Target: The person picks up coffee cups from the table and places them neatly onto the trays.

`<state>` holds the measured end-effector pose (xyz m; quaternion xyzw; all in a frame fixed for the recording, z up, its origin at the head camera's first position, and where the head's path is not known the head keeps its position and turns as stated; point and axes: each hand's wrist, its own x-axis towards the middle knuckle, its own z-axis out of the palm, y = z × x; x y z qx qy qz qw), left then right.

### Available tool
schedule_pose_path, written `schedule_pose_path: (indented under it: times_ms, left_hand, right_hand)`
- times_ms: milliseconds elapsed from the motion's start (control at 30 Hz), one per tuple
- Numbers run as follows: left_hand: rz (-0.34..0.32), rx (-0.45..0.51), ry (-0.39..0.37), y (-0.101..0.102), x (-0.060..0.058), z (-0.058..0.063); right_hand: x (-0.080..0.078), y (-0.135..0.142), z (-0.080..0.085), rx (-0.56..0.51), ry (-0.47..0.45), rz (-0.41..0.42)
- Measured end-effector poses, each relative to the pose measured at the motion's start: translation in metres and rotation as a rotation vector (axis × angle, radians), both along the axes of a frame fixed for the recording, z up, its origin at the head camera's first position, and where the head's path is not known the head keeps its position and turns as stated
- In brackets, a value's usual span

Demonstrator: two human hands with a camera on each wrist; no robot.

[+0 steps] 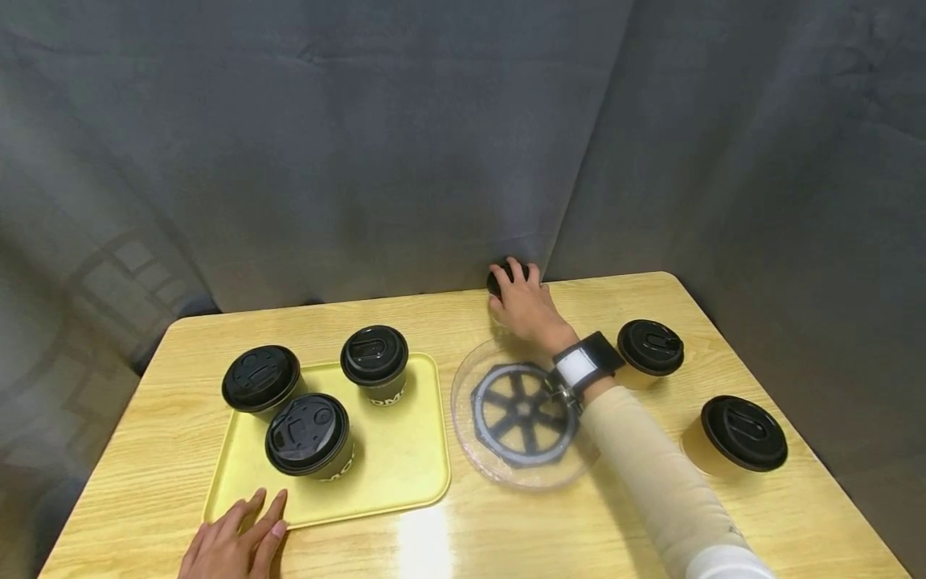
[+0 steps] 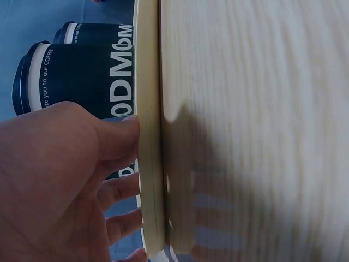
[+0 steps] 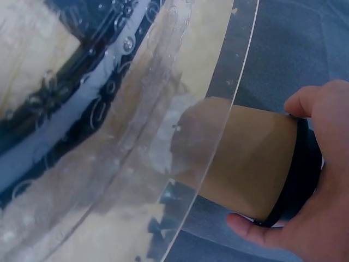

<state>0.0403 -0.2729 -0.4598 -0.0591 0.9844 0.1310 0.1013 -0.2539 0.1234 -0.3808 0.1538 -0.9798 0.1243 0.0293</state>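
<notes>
My right hand (image 1: 526,308) reaches to the table's back edge and grips the black lid of a brown paper coffee cup (image 3: 245,158) from above, thumb and fingers spread around the lid. A clear round turntable (image 1: 463,418) lies under my right forearm, its rim overlapping that cup in the right wrist view. At the front left, the straight fingertips and thumb of my left hand (image 1: 235,543) rest on the rim of the yellow tray (image 1: 405,482). Two dark lidded coffee cups (image 1: 307,438) (image 1: 374,358) stand on it, and another lidded cup (image 1: 260,379) is by its back left corner.
Right of the turntable stand two brown cups with black lids, one farther back (image 1: 651,347) and one nearer (image 1: 745,434). A grey curtain (image 1: 362,161) hangs close behind the wooden table (image 1: 506,531) and along its sides.
</notes>
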Motion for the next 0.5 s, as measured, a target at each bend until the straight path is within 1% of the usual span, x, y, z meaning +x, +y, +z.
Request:
schedule_pose_path:
  times_ms: [133,300,500]
  left_hand:
    - [0.001,-0.005,0.005,0.0,0.0,0.0]
    - [0.001,-0.016,0.023,-0.002,0.0,0.0]
    - [0.009,-0.02,-0.006,-0.003,-0.001,0.0]
  right_hand:
    - [0.002,0.001,0.003,0.034,0.037,0.005]
    - [0.008,0.003,0.012,0.05,0.094,0.007]
    - [0.018,0.006,0.024,0.066,0.124,0.03]
